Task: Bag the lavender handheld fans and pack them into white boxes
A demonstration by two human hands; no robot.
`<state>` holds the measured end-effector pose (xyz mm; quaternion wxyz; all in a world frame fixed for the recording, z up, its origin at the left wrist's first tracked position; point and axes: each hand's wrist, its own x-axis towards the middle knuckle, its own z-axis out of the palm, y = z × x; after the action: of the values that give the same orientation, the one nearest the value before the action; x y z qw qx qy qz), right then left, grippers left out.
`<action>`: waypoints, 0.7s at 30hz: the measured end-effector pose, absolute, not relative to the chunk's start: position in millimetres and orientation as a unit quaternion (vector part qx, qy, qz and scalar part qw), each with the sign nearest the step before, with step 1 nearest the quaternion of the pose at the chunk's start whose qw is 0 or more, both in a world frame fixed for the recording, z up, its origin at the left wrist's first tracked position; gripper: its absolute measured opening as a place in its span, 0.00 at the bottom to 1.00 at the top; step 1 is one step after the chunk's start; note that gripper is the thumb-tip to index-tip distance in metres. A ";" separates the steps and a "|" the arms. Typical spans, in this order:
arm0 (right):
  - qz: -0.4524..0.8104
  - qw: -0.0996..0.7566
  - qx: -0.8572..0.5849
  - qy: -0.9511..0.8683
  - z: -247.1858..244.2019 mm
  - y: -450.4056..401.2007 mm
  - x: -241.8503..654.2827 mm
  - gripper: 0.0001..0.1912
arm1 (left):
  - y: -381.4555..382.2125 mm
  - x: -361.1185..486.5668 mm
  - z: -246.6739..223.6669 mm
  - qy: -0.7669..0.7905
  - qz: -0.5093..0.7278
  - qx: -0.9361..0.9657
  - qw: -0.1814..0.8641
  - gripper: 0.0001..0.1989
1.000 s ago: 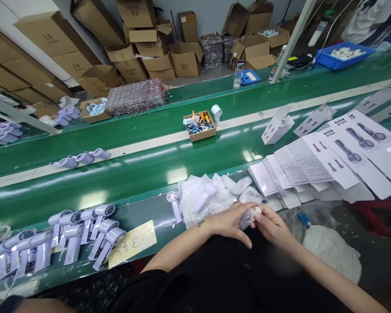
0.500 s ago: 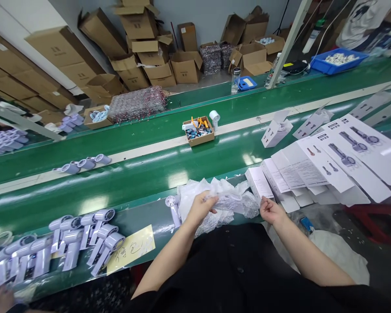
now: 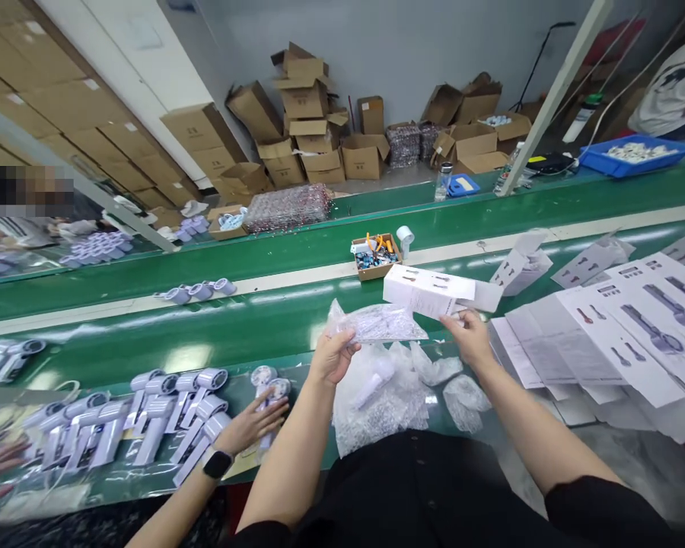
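Note:
My left hand is closed on the end of a clear bubble-wrap bag, with a pale item inside that I cannot make out clearly. Pinched in my right hand is the flap end of a white printed box, held above the green belt and just behind the bag. Below them lies a pile of bubble-wrap bags, with a pale lavender piece on or in it. A co-worker's hand, with a watch at the wrist, reaches to two small lavender fans left of the pile.
Rows of lavender handheld fans cover the left bench. White printed cartons overlap on the right. A small box of parts and a white fan stand across the belt. Another hand shows far left.
My right hand has lifted a white box from the row and brought it up over the belt. My left hand has raised the bag. A co-worker's hand has come in with another fan.

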<state>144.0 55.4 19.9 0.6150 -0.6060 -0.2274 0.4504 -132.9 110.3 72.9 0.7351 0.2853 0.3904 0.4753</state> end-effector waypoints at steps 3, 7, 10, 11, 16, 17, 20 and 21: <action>0.369 0.563 -0.640 -0.369 18.5 103.0 165.4 0.12 | 126.1 -109.9 73.3 0.381 0.501 0.269 0.729 0.20; 0.334 0.472 -0.629 -0.520 2.3 147.4 178.3 0.12 | 157.2 -56.3 60.2 0.388 0.522 0.243 0.719 0.21; 0.312 0.428 -0.615 -0.585 -15.7 165.3 185.2 0.22 | 181.7 -19.3 43.7 0.430 0.517 0.264 0.691 0.18; 0.302 0.418 -0.613 -0.599 -21.5 169.1 187.8 0.24 | 187.4 -11.3 39.6 0.460 0.512 0.288 0.666 0.17; 0.264 0.391 -0.609 -0.638 -46.1 179.4 193.1 0.23 | 188.0 9.4 44.8 0.573 0.389 0.628 0.357 0.15; 0.259 0.391 -0.608 -0.641 -50.0 180.1 191.4 0.23 | 185.8 15.5 50.6 0.570 0.327 0.698 0.286 0.16; 0.248 0.399 -0.610 -0.638 -58.7 179.2 184.4 0.23 | 189.4 43.7 70.8 0.564 0.145 0.799 0.150 0.16; 0.246 0.403 -0.610 -0.637 -60.4 177.8 182.6 0.25 | 195.3 54.2 77.1 0.565 0.099 0.809 0.132 0.15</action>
<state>182.6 177.8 -60.4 0.4028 -0.6099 -0.6367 0.2458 54.2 195.3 77.1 0.1324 0.8087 0.5645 0.0986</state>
